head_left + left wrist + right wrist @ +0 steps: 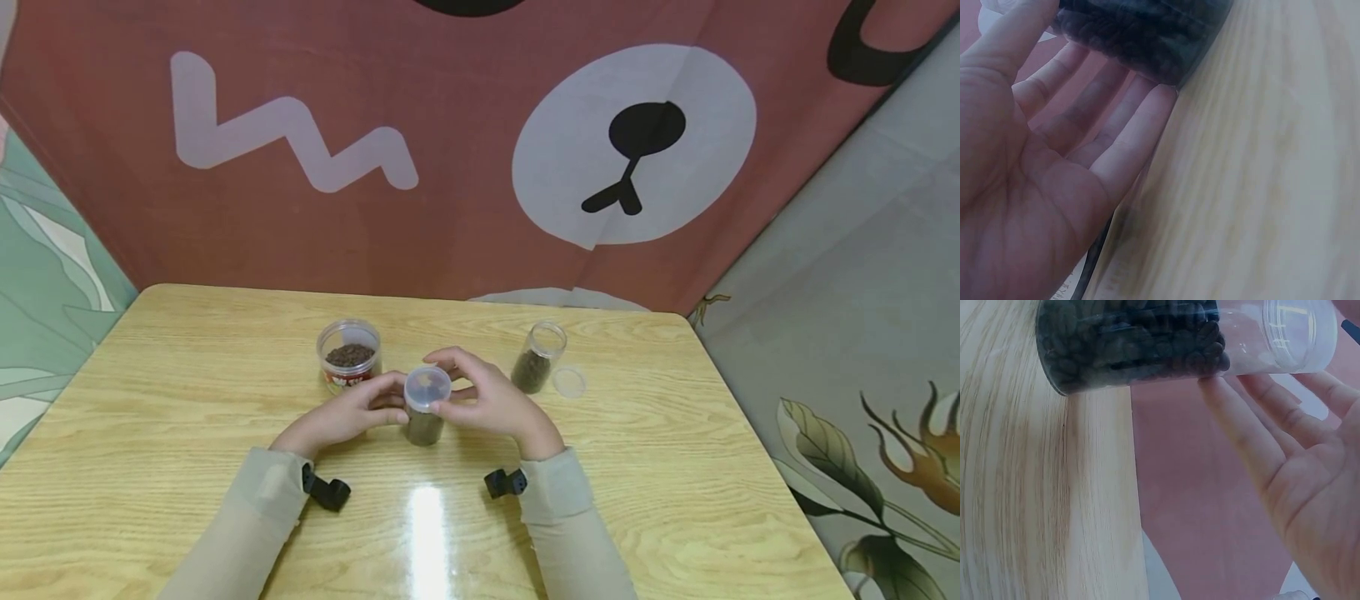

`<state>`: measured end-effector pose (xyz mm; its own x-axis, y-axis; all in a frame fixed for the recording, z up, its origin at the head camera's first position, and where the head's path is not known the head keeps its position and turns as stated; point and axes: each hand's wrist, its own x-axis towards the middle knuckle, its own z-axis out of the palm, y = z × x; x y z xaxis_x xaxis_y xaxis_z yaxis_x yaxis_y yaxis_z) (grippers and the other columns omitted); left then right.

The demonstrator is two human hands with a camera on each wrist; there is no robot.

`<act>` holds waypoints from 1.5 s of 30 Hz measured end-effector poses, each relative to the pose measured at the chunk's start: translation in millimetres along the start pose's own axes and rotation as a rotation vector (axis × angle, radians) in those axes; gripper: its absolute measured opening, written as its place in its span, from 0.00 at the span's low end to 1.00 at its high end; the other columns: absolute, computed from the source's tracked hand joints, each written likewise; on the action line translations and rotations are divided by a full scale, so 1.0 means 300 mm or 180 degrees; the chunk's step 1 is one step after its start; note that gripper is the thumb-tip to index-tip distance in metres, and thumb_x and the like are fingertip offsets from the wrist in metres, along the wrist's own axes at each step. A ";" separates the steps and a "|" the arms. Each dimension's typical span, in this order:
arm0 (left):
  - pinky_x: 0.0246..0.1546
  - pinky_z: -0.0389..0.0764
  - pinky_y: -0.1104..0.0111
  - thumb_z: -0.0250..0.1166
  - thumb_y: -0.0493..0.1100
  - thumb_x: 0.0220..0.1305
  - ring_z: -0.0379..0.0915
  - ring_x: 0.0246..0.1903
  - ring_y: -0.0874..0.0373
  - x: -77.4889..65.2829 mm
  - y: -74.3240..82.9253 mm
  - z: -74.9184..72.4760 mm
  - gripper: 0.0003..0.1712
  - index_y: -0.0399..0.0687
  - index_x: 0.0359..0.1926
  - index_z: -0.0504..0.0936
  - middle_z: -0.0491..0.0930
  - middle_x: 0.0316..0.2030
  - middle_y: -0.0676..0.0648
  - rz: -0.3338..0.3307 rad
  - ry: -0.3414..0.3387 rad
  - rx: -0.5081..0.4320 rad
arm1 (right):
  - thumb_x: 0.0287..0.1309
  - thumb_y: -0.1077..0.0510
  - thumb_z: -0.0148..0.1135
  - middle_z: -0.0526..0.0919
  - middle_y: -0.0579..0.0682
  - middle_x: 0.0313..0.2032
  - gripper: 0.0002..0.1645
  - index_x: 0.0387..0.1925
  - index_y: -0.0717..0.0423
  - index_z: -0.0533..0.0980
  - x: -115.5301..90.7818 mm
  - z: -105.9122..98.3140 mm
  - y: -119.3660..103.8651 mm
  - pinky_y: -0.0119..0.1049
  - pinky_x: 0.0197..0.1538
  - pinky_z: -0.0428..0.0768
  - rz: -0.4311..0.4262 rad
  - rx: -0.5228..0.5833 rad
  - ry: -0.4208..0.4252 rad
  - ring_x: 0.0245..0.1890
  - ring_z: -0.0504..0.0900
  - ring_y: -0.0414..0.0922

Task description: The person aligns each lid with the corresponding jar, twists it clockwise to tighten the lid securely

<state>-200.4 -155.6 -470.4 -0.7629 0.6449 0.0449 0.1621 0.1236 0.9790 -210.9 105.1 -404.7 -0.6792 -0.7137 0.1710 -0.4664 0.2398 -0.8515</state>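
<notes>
A small clear jar (424,427) of dark beans like coffee beans stands upright on the table, with a translucent lid (427,386) over its mouth. My left hand (350,414) holds the jar from the left, thumb in front and fingers behind. From the right, my right hand (486,397) grips the lid, its thumb at the front edge and its forefinger reaching round the back. In the right wrist view the beans (1129,344) fill the lower part of the jar, and some fingertips touch the side wall.
Behind my left hand stands a wider open tub (349,354) with brown bits inside. To the right is an uncapped jar (536,360) partly filled with dark beans, a loose clear lid (569,382) lying beside it. The wooden table (187,375) ends at a red cloth backdrop (450,242).
</notes>
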 end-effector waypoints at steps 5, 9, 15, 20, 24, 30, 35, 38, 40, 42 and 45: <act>0.61 0.75 0.69 0.63 0.42 0.73 0.70 0.64 0.41 -0.001 -0.001 -0.001 0.27 0.38 0.67 0.69 0.74 0.62 0.39 0.0005 -0.0001 0.0016 | 0.64 0.61 0.65 0.75 0.54 0.62 0.32 0.69 0.57 0.70 -0.003 0.002 0.003 0.39 0.55 0.83 -0.0090 -0.0021 -0.0045 0.59 0.76 0.53; 0.61 0.75 0.69 0.63 0.42 0.73 0.69 0.64 0.41 -0.003 0.001 0.000 0.27 0.38 0.68 0.69 0.73 0.62 0.38 -0.0015 -0.0002 -0.0014 | 0.64 0.61 0.66 0.75 0.54 0.61 0.30 0.67 0.54 0.72 -0.003 0.002 0.001 0.38 0.55 0.83 -0.0083 0.0012 -0.0033 0.58 0.76 0.50; 0.62 0.74 0.69 0.63 0.43 0.73 0.69 0.65 0.41 -0.001 0.001 0.001 0.27 0.39 0.68 0.69 0.73 0.62 0.39 -0.0021 -0.0005 -0.0033 | 0.64 0.61 0.67 0.76 0.54 0.60 0.29 0.66 0.54 0.72 -0.002 0.001 -0.004 0.38 0.54 0.83 -0.0037 0.0007 -0.0027 0.57 0.77 0.50; 0.62 0.75 0.67 0.63 0.42 0.73 0.69 0.64 0.41 -0.004 -0.001 0.002 0.27 0.39 0.68 0.69 0.74 0.62 0.39 -0.0007 0.0007 -0.0026 | 0.64 0.60 0.67 0.76 0.51 0.59 0.28 0.65 0.53 0.72 0.002 0.004 -0.003 0.37 0.54 0.83 -0.0001 -0.0027 -0.0047 0.57 0.76 0.53; 0.61 0.75 0.67 0.64 0.44 0.73 0.70 0.64 0.44 -0.007 0.003 0.002 0.28 0.41 0.68 0.69 0.74 0.62 0.41 -0.0057 0.0024 0.0006 | 0.64 0.59 0.68 0.76 0.50 0.59 0.28 0.65 0.52 0.72 0.002 0.004 -0.003 0.38 0.54 0.83 0.0017 -0.0057 -0.0034 0.57 0.76 0.55; 0.61 0.75 0.67 0.63 0.44 0.73 0.70 0.64 0.43 -0.002 0.006 0.001 0.28 0.40 0.68 0.68 0.74 0.62 0.40 -0.0041 0.0006 0.0037 | 0.63 0.59 0.69 0.76 0.48 0.58 0.29 0.65 0.51 0.72 0.001 0.001 -0.003 0.38 0.54 0.83 0.0053 -0.0057 -0.0016 0.57 0.76 0.53; 0.61 0.75 0.69 0.62 0.43 0.73 0.69 0.65 0.41 -0.001 0.005 -0.002 0.28 0.40 0.68 0.68 0.73 0.62 0.39 -0.0014 -0.0013 0.0031 | 0.63 0.59 0.69 0.76 0.48 0.59 0.30 0.65 0.51 0.72 0.002 0.000 -0.001 0.37 0.55 0.83 0.0042 -0.0069 -0.0010 0.57 0.77 0.52; 0.61 0.74 0.69 0.63 0.43 0.73 0.69 0.65 0.41 -0.003 0.007 -0.001 0.28 0.39 0.68 0.68 0.73 0.63 0.39 -0.0012 -0.0012 0.0017 | 0.63 0.59 0.69 0.75 0.50 0.60 0.31 0.66 0.53 0.71 0.000 -0.002 -0.003 0.39 0.56 0.82 0.0034 -0.0072 0.0005 0.58 0.77 0.53; 0.62 0.74 0.68 0.62 0.43 0.73 0.69 0.65 0.40 -0.003 0.008 -0.001 0.28 0.39 0.68 0.68 0.73 0.63 0.38 0.0008 -0.0018 0.0012 | 0.62 0.58 0.71 0.75 0.51 0.61 0.34 0.68 0.53 0.70 -0.001 -0.006 -0.004 0.42 0.56 0.83 0.0063 -0.0067 0.0021 0.58 0.77 0.52; 0.62 0.74 0.68 0.62 0.42 0.73 0.69 0.65 0.40 -0.002 0.008 -0.001 0.27 0.39 0.68 0.68 0.73 0.63 0.38 0.0021 -0.0022 -0.0002 | 0.60 0.58 0.73 0.76 0.51 0.60 0.37 0.69 0.54 0.69 -0.003 -0.009 -0.001 0.43 0.55 0.83 0.0108 -0.0042 0.0033 0.57 0.78 0.50; 0.62 0.74 0.68 0.62 0.41 0.73 0.69 0.65 0.40 -0.001 0.009 -0.001 0.27 0.38 0.68 0.68 0.72 0.63 0.38 0.0046 -0.0034 -0.0036 | 0.56 0.60 0.76 0.77 0.51 0.58 0.39 0.67 0.54 0.68 -0.004 -0.013 0.010 0.43 0.53 0.84 0.0169 0.0021 0.0038 0.54 0.79 0.49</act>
<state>-199.8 -155.7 -467.8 -0.7538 0.6546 0.0569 0.1659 0.1057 0.9805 -213.6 109.2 -405.6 -0.7097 -0.6921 0.1314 -0.4258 0.2728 -0.8627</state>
